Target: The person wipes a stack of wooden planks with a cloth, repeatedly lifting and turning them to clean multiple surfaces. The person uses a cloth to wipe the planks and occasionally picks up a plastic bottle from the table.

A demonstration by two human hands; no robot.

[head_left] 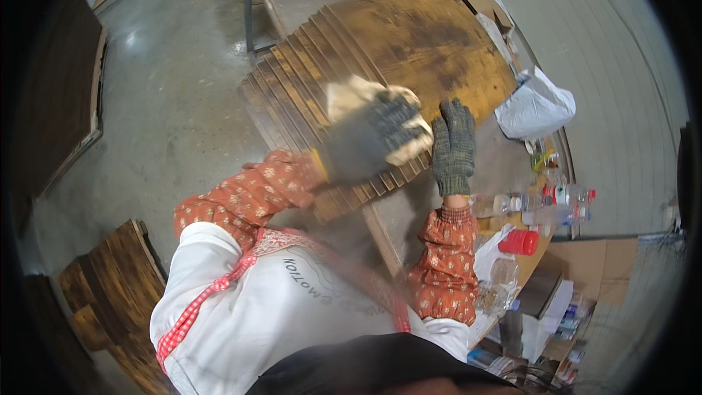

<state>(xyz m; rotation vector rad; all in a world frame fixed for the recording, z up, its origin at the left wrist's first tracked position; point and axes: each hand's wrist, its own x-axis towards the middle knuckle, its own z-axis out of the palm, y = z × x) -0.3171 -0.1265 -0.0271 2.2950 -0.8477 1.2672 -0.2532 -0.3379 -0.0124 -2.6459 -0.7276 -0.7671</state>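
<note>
My left hand [369, 135], in a dark grey knit glove and smeared by motion, grips a cream cloth [351, 99]. The cloth lies bunched on a stack of brown wooden boards [431, 36], whose left edges are fanned out like steps. Flat and with fingers stretched out, my right hand [454, 146] in a similar grey-green glove rests at the near right edge of the top board. Dark burnt-looking patches mark that board's surface. The cloth hides part of the stepped edges.
Plastic bottles [493, 205] and a red-lidded jar [518, 242] stand along the table's right side. A white plastic bag [535, 106] sits beside the boards. More dark boards [113, 278] are stacked low at the left. A metal table leg [248, 11] shows at the back.
</note>
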